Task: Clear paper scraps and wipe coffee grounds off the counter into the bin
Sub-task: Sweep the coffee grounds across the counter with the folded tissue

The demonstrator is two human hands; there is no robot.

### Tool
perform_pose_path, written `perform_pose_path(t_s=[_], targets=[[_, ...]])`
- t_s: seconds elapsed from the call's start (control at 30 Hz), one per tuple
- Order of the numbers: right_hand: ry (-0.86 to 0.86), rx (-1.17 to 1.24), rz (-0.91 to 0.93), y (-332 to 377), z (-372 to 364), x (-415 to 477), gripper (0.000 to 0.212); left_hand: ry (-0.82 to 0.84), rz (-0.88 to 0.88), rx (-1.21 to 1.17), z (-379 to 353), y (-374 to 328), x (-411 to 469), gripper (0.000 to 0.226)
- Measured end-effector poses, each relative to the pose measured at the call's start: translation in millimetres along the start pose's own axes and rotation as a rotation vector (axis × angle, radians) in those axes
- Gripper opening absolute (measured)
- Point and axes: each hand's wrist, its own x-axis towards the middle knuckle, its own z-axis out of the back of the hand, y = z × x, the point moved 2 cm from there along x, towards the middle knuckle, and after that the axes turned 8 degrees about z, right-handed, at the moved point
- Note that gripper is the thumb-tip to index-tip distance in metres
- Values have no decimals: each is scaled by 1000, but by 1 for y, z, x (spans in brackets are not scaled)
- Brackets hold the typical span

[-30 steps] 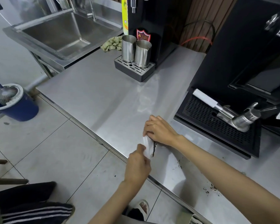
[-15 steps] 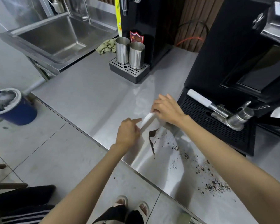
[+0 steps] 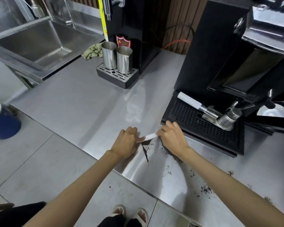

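Observation:
A folded white paper scrap [image 3: 150, 136] stands on edge on the steel counter [image 3: 82, 112]. My left hand [image 3: 128, 142] pinches its left end and my right hand [image 3: 172, 139] pinches its right end. Just in front of the paper lies a small heap and a thin dark line of coffee grounds [image 3: 145, 150]. More grounds [image 3: 205, 189] are scattered along the counter's front edge to the right, under my right forearm. No bin shows in the head view.
A black espresso machine with a drip tray [image 3: 202, 122] and portafilter [image 3: 220, 115] stands just right of my hands. Two steel jugs [image 3: 116, 58] sit on a small tray at the back. A green cloth [image 3: 92, 51] and sink [image 3: 39, 40] lie left. A blue mop bucket [image 3: 2, 122] stands on the floor.
Both hands carried the paper away from the counter's front edge toward the espresso machine, leaving a line of grounds behind. The paper now rests behind the heap, held at both ends.

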Motion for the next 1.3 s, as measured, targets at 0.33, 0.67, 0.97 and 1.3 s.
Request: perform_pose_path(t_s=[0.33, 0.67, 0.97, 1.3], targets=[[-231, 211, -279, -7, 17, -12, 15, -6, -56, -185, 18, 5, 17, 50], [-18, -52, -296, -10, 12, -5, 12, -56, -21, -198, 23, -7, 67, 48], [19, 195, -492, -2, -4, -29, 23, -11, -116, -114, 6, -16, 59, 46], [18, 338, -570, 12, 8, -60, 22, 66, -236, -132, 14, -16, 32, 53]])
